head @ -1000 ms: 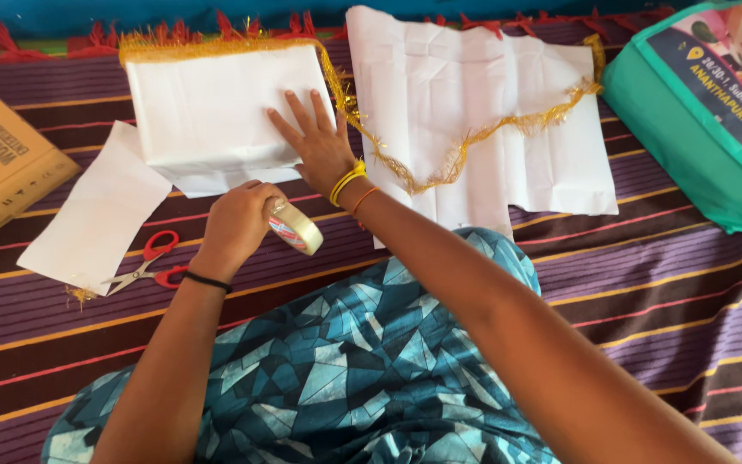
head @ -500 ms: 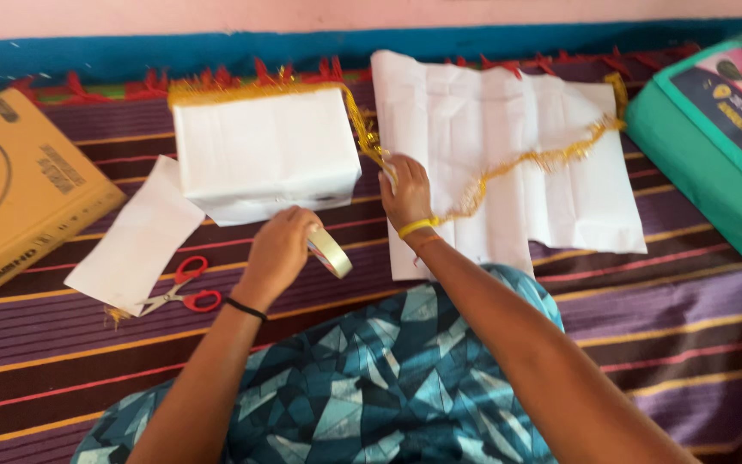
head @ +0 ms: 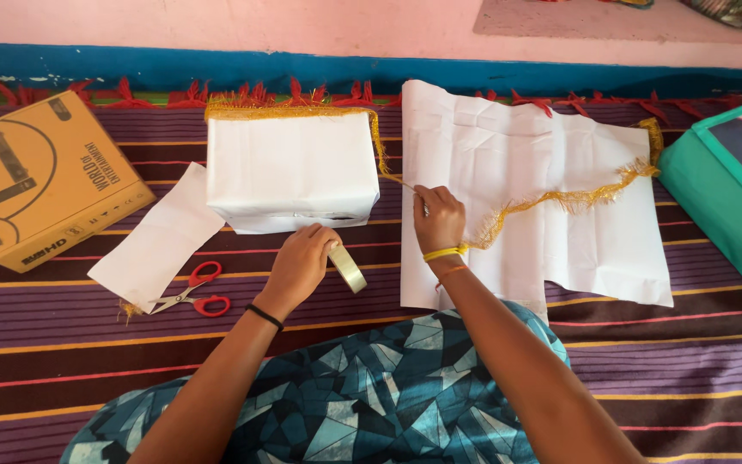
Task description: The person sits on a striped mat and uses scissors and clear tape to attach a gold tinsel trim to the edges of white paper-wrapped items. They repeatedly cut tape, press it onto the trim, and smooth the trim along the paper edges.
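Note:
My left hand (head: 301, 265) grips a roll of clear tape (head: 348, 268) just in front of a box wrapped in white paper (head: 289, 170). A gold fringe trim (head: 560, 202) runs along the box's far top edge, down its right side and across a large white paper sheet (head: 551, 146). My right hand (head: 439, 220) pinches this trim where it leaves the box, over the left part of the sheet. Yellow and orange bangles circle that wrist.
Red-handled scissors (head: 192, 295) lie on a smaller white paper piece (head: 161, 241) to the left. A brown cardboard box (head: 40, 180) sits far left, a teal bag (head: 732, 189) far right. All rest on a purple striped mat (head: 88, 344) with my blue patterned lap below.
My right hand moved from the white box's top to the right and took hold of the gold trim. The view tilted up, showing more wall. My left hand kept the tape roll.

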